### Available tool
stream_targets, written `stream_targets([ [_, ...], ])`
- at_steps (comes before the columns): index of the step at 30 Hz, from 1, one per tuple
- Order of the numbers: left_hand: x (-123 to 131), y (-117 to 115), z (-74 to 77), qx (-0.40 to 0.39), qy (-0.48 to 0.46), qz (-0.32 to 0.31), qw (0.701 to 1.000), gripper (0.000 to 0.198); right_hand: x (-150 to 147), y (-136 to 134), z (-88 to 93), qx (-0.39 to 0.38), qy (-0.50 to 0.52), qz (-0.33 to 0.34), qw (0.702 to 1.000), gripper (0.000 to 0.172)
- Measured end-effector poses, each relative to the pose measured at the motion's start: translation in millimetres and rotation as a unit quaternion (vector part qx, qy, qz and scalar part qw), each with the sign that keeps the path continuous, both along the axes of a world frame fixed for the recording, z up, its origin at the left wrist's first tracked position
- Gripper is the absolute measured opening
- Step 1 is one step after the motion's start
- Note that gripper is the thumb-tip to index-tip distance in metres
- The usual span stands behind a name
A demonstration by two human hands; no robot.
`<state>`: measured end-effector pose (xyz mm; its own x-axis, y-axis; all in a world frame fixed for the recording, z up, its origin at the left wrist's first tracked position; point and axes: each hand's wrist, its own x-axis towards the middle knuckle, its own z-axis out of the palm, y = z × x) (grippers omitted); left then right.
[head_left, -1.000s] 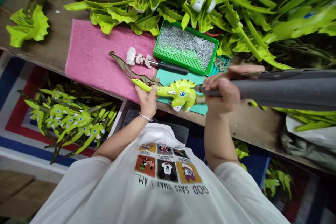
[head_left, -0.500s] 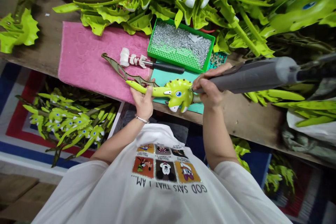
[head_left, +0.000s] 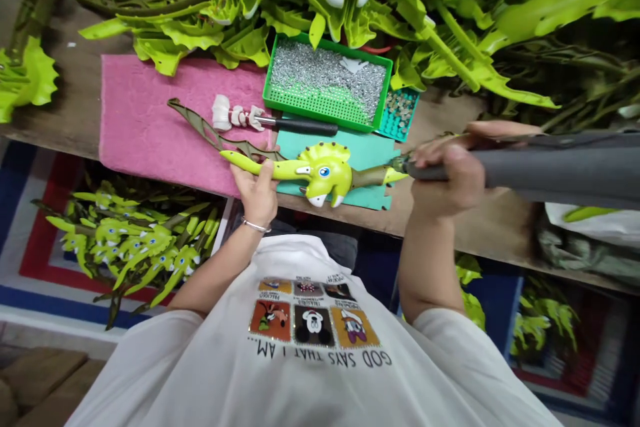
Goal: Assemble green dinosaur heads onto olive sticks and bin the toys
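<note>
Lime-green plastic dinosaur-head toy (head_left: 325,173) looks light, stiff, slick; best held where left hand (head_left: 257,197) pinches its shaft (head_left: 287,170), right hand (head_left: 453,177) curled round grey cylindrical tool (head_left: 560,167).

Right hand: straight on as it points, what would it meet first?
Likely the lime end of the toy in the left hand; the grey tool in the right hand points its tip there. Depth and contact are unclear.
</note>
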<state>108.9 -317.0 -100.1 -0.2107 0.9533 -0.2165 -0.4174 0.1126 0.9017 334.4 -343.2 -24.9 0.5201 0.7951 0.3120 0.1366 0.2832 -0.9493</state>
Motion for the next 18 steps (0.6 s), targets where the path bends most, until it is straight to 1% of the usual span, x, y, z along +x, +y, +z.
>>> stream_targets([
  [2,-2,7,-1.2,0.007,-0.006,0.01,1.0,0.071,5,-7,2.5,0.069,-0.005,-0.09,0.994,0.037],
  [3,-3,10,-1.8,0.008,-0.008,0.014,1.0,0.07,6,-9,2.6,0.089,-0.003,-0.119,0.989,0.033],
  [5,-3,14,-2.4,0.008,-0.001,0.014,1.0,0.069,5,-10,0.7,0.098,0.004,-0.136,0.986,0.028],
  [7,-4,16,-1.5,0.009,0.016,0.002,1.0,0.065,4,-10,-3.4,0.1,-0.001,-0.142,0.985,0.031],
  [9,-3,16,0.5,0.014,0.027,-0.009,1.0,0.062,5,-10,-9.4,0.092,0.001,-0.139,0.986,0.034],
  [13,-2,14,3.3,0.026,0.032,-0.012,0.999,0.062,12,-12,-25.0,0.076,0.03,-0.106,0.991,0.035],
  [16,-2,14,2.9,0.033,0.034,-0.019,0.999,0.063,18,-14,-33.6,0.069,0.04,-0.056,0.995,0.034],
  [18,-3,14,2.1,0.032,0.044,-0.02,0.998,0.066,21,-14,-35.2,0.073,0.034,-0.014,0.997,0.032],
])
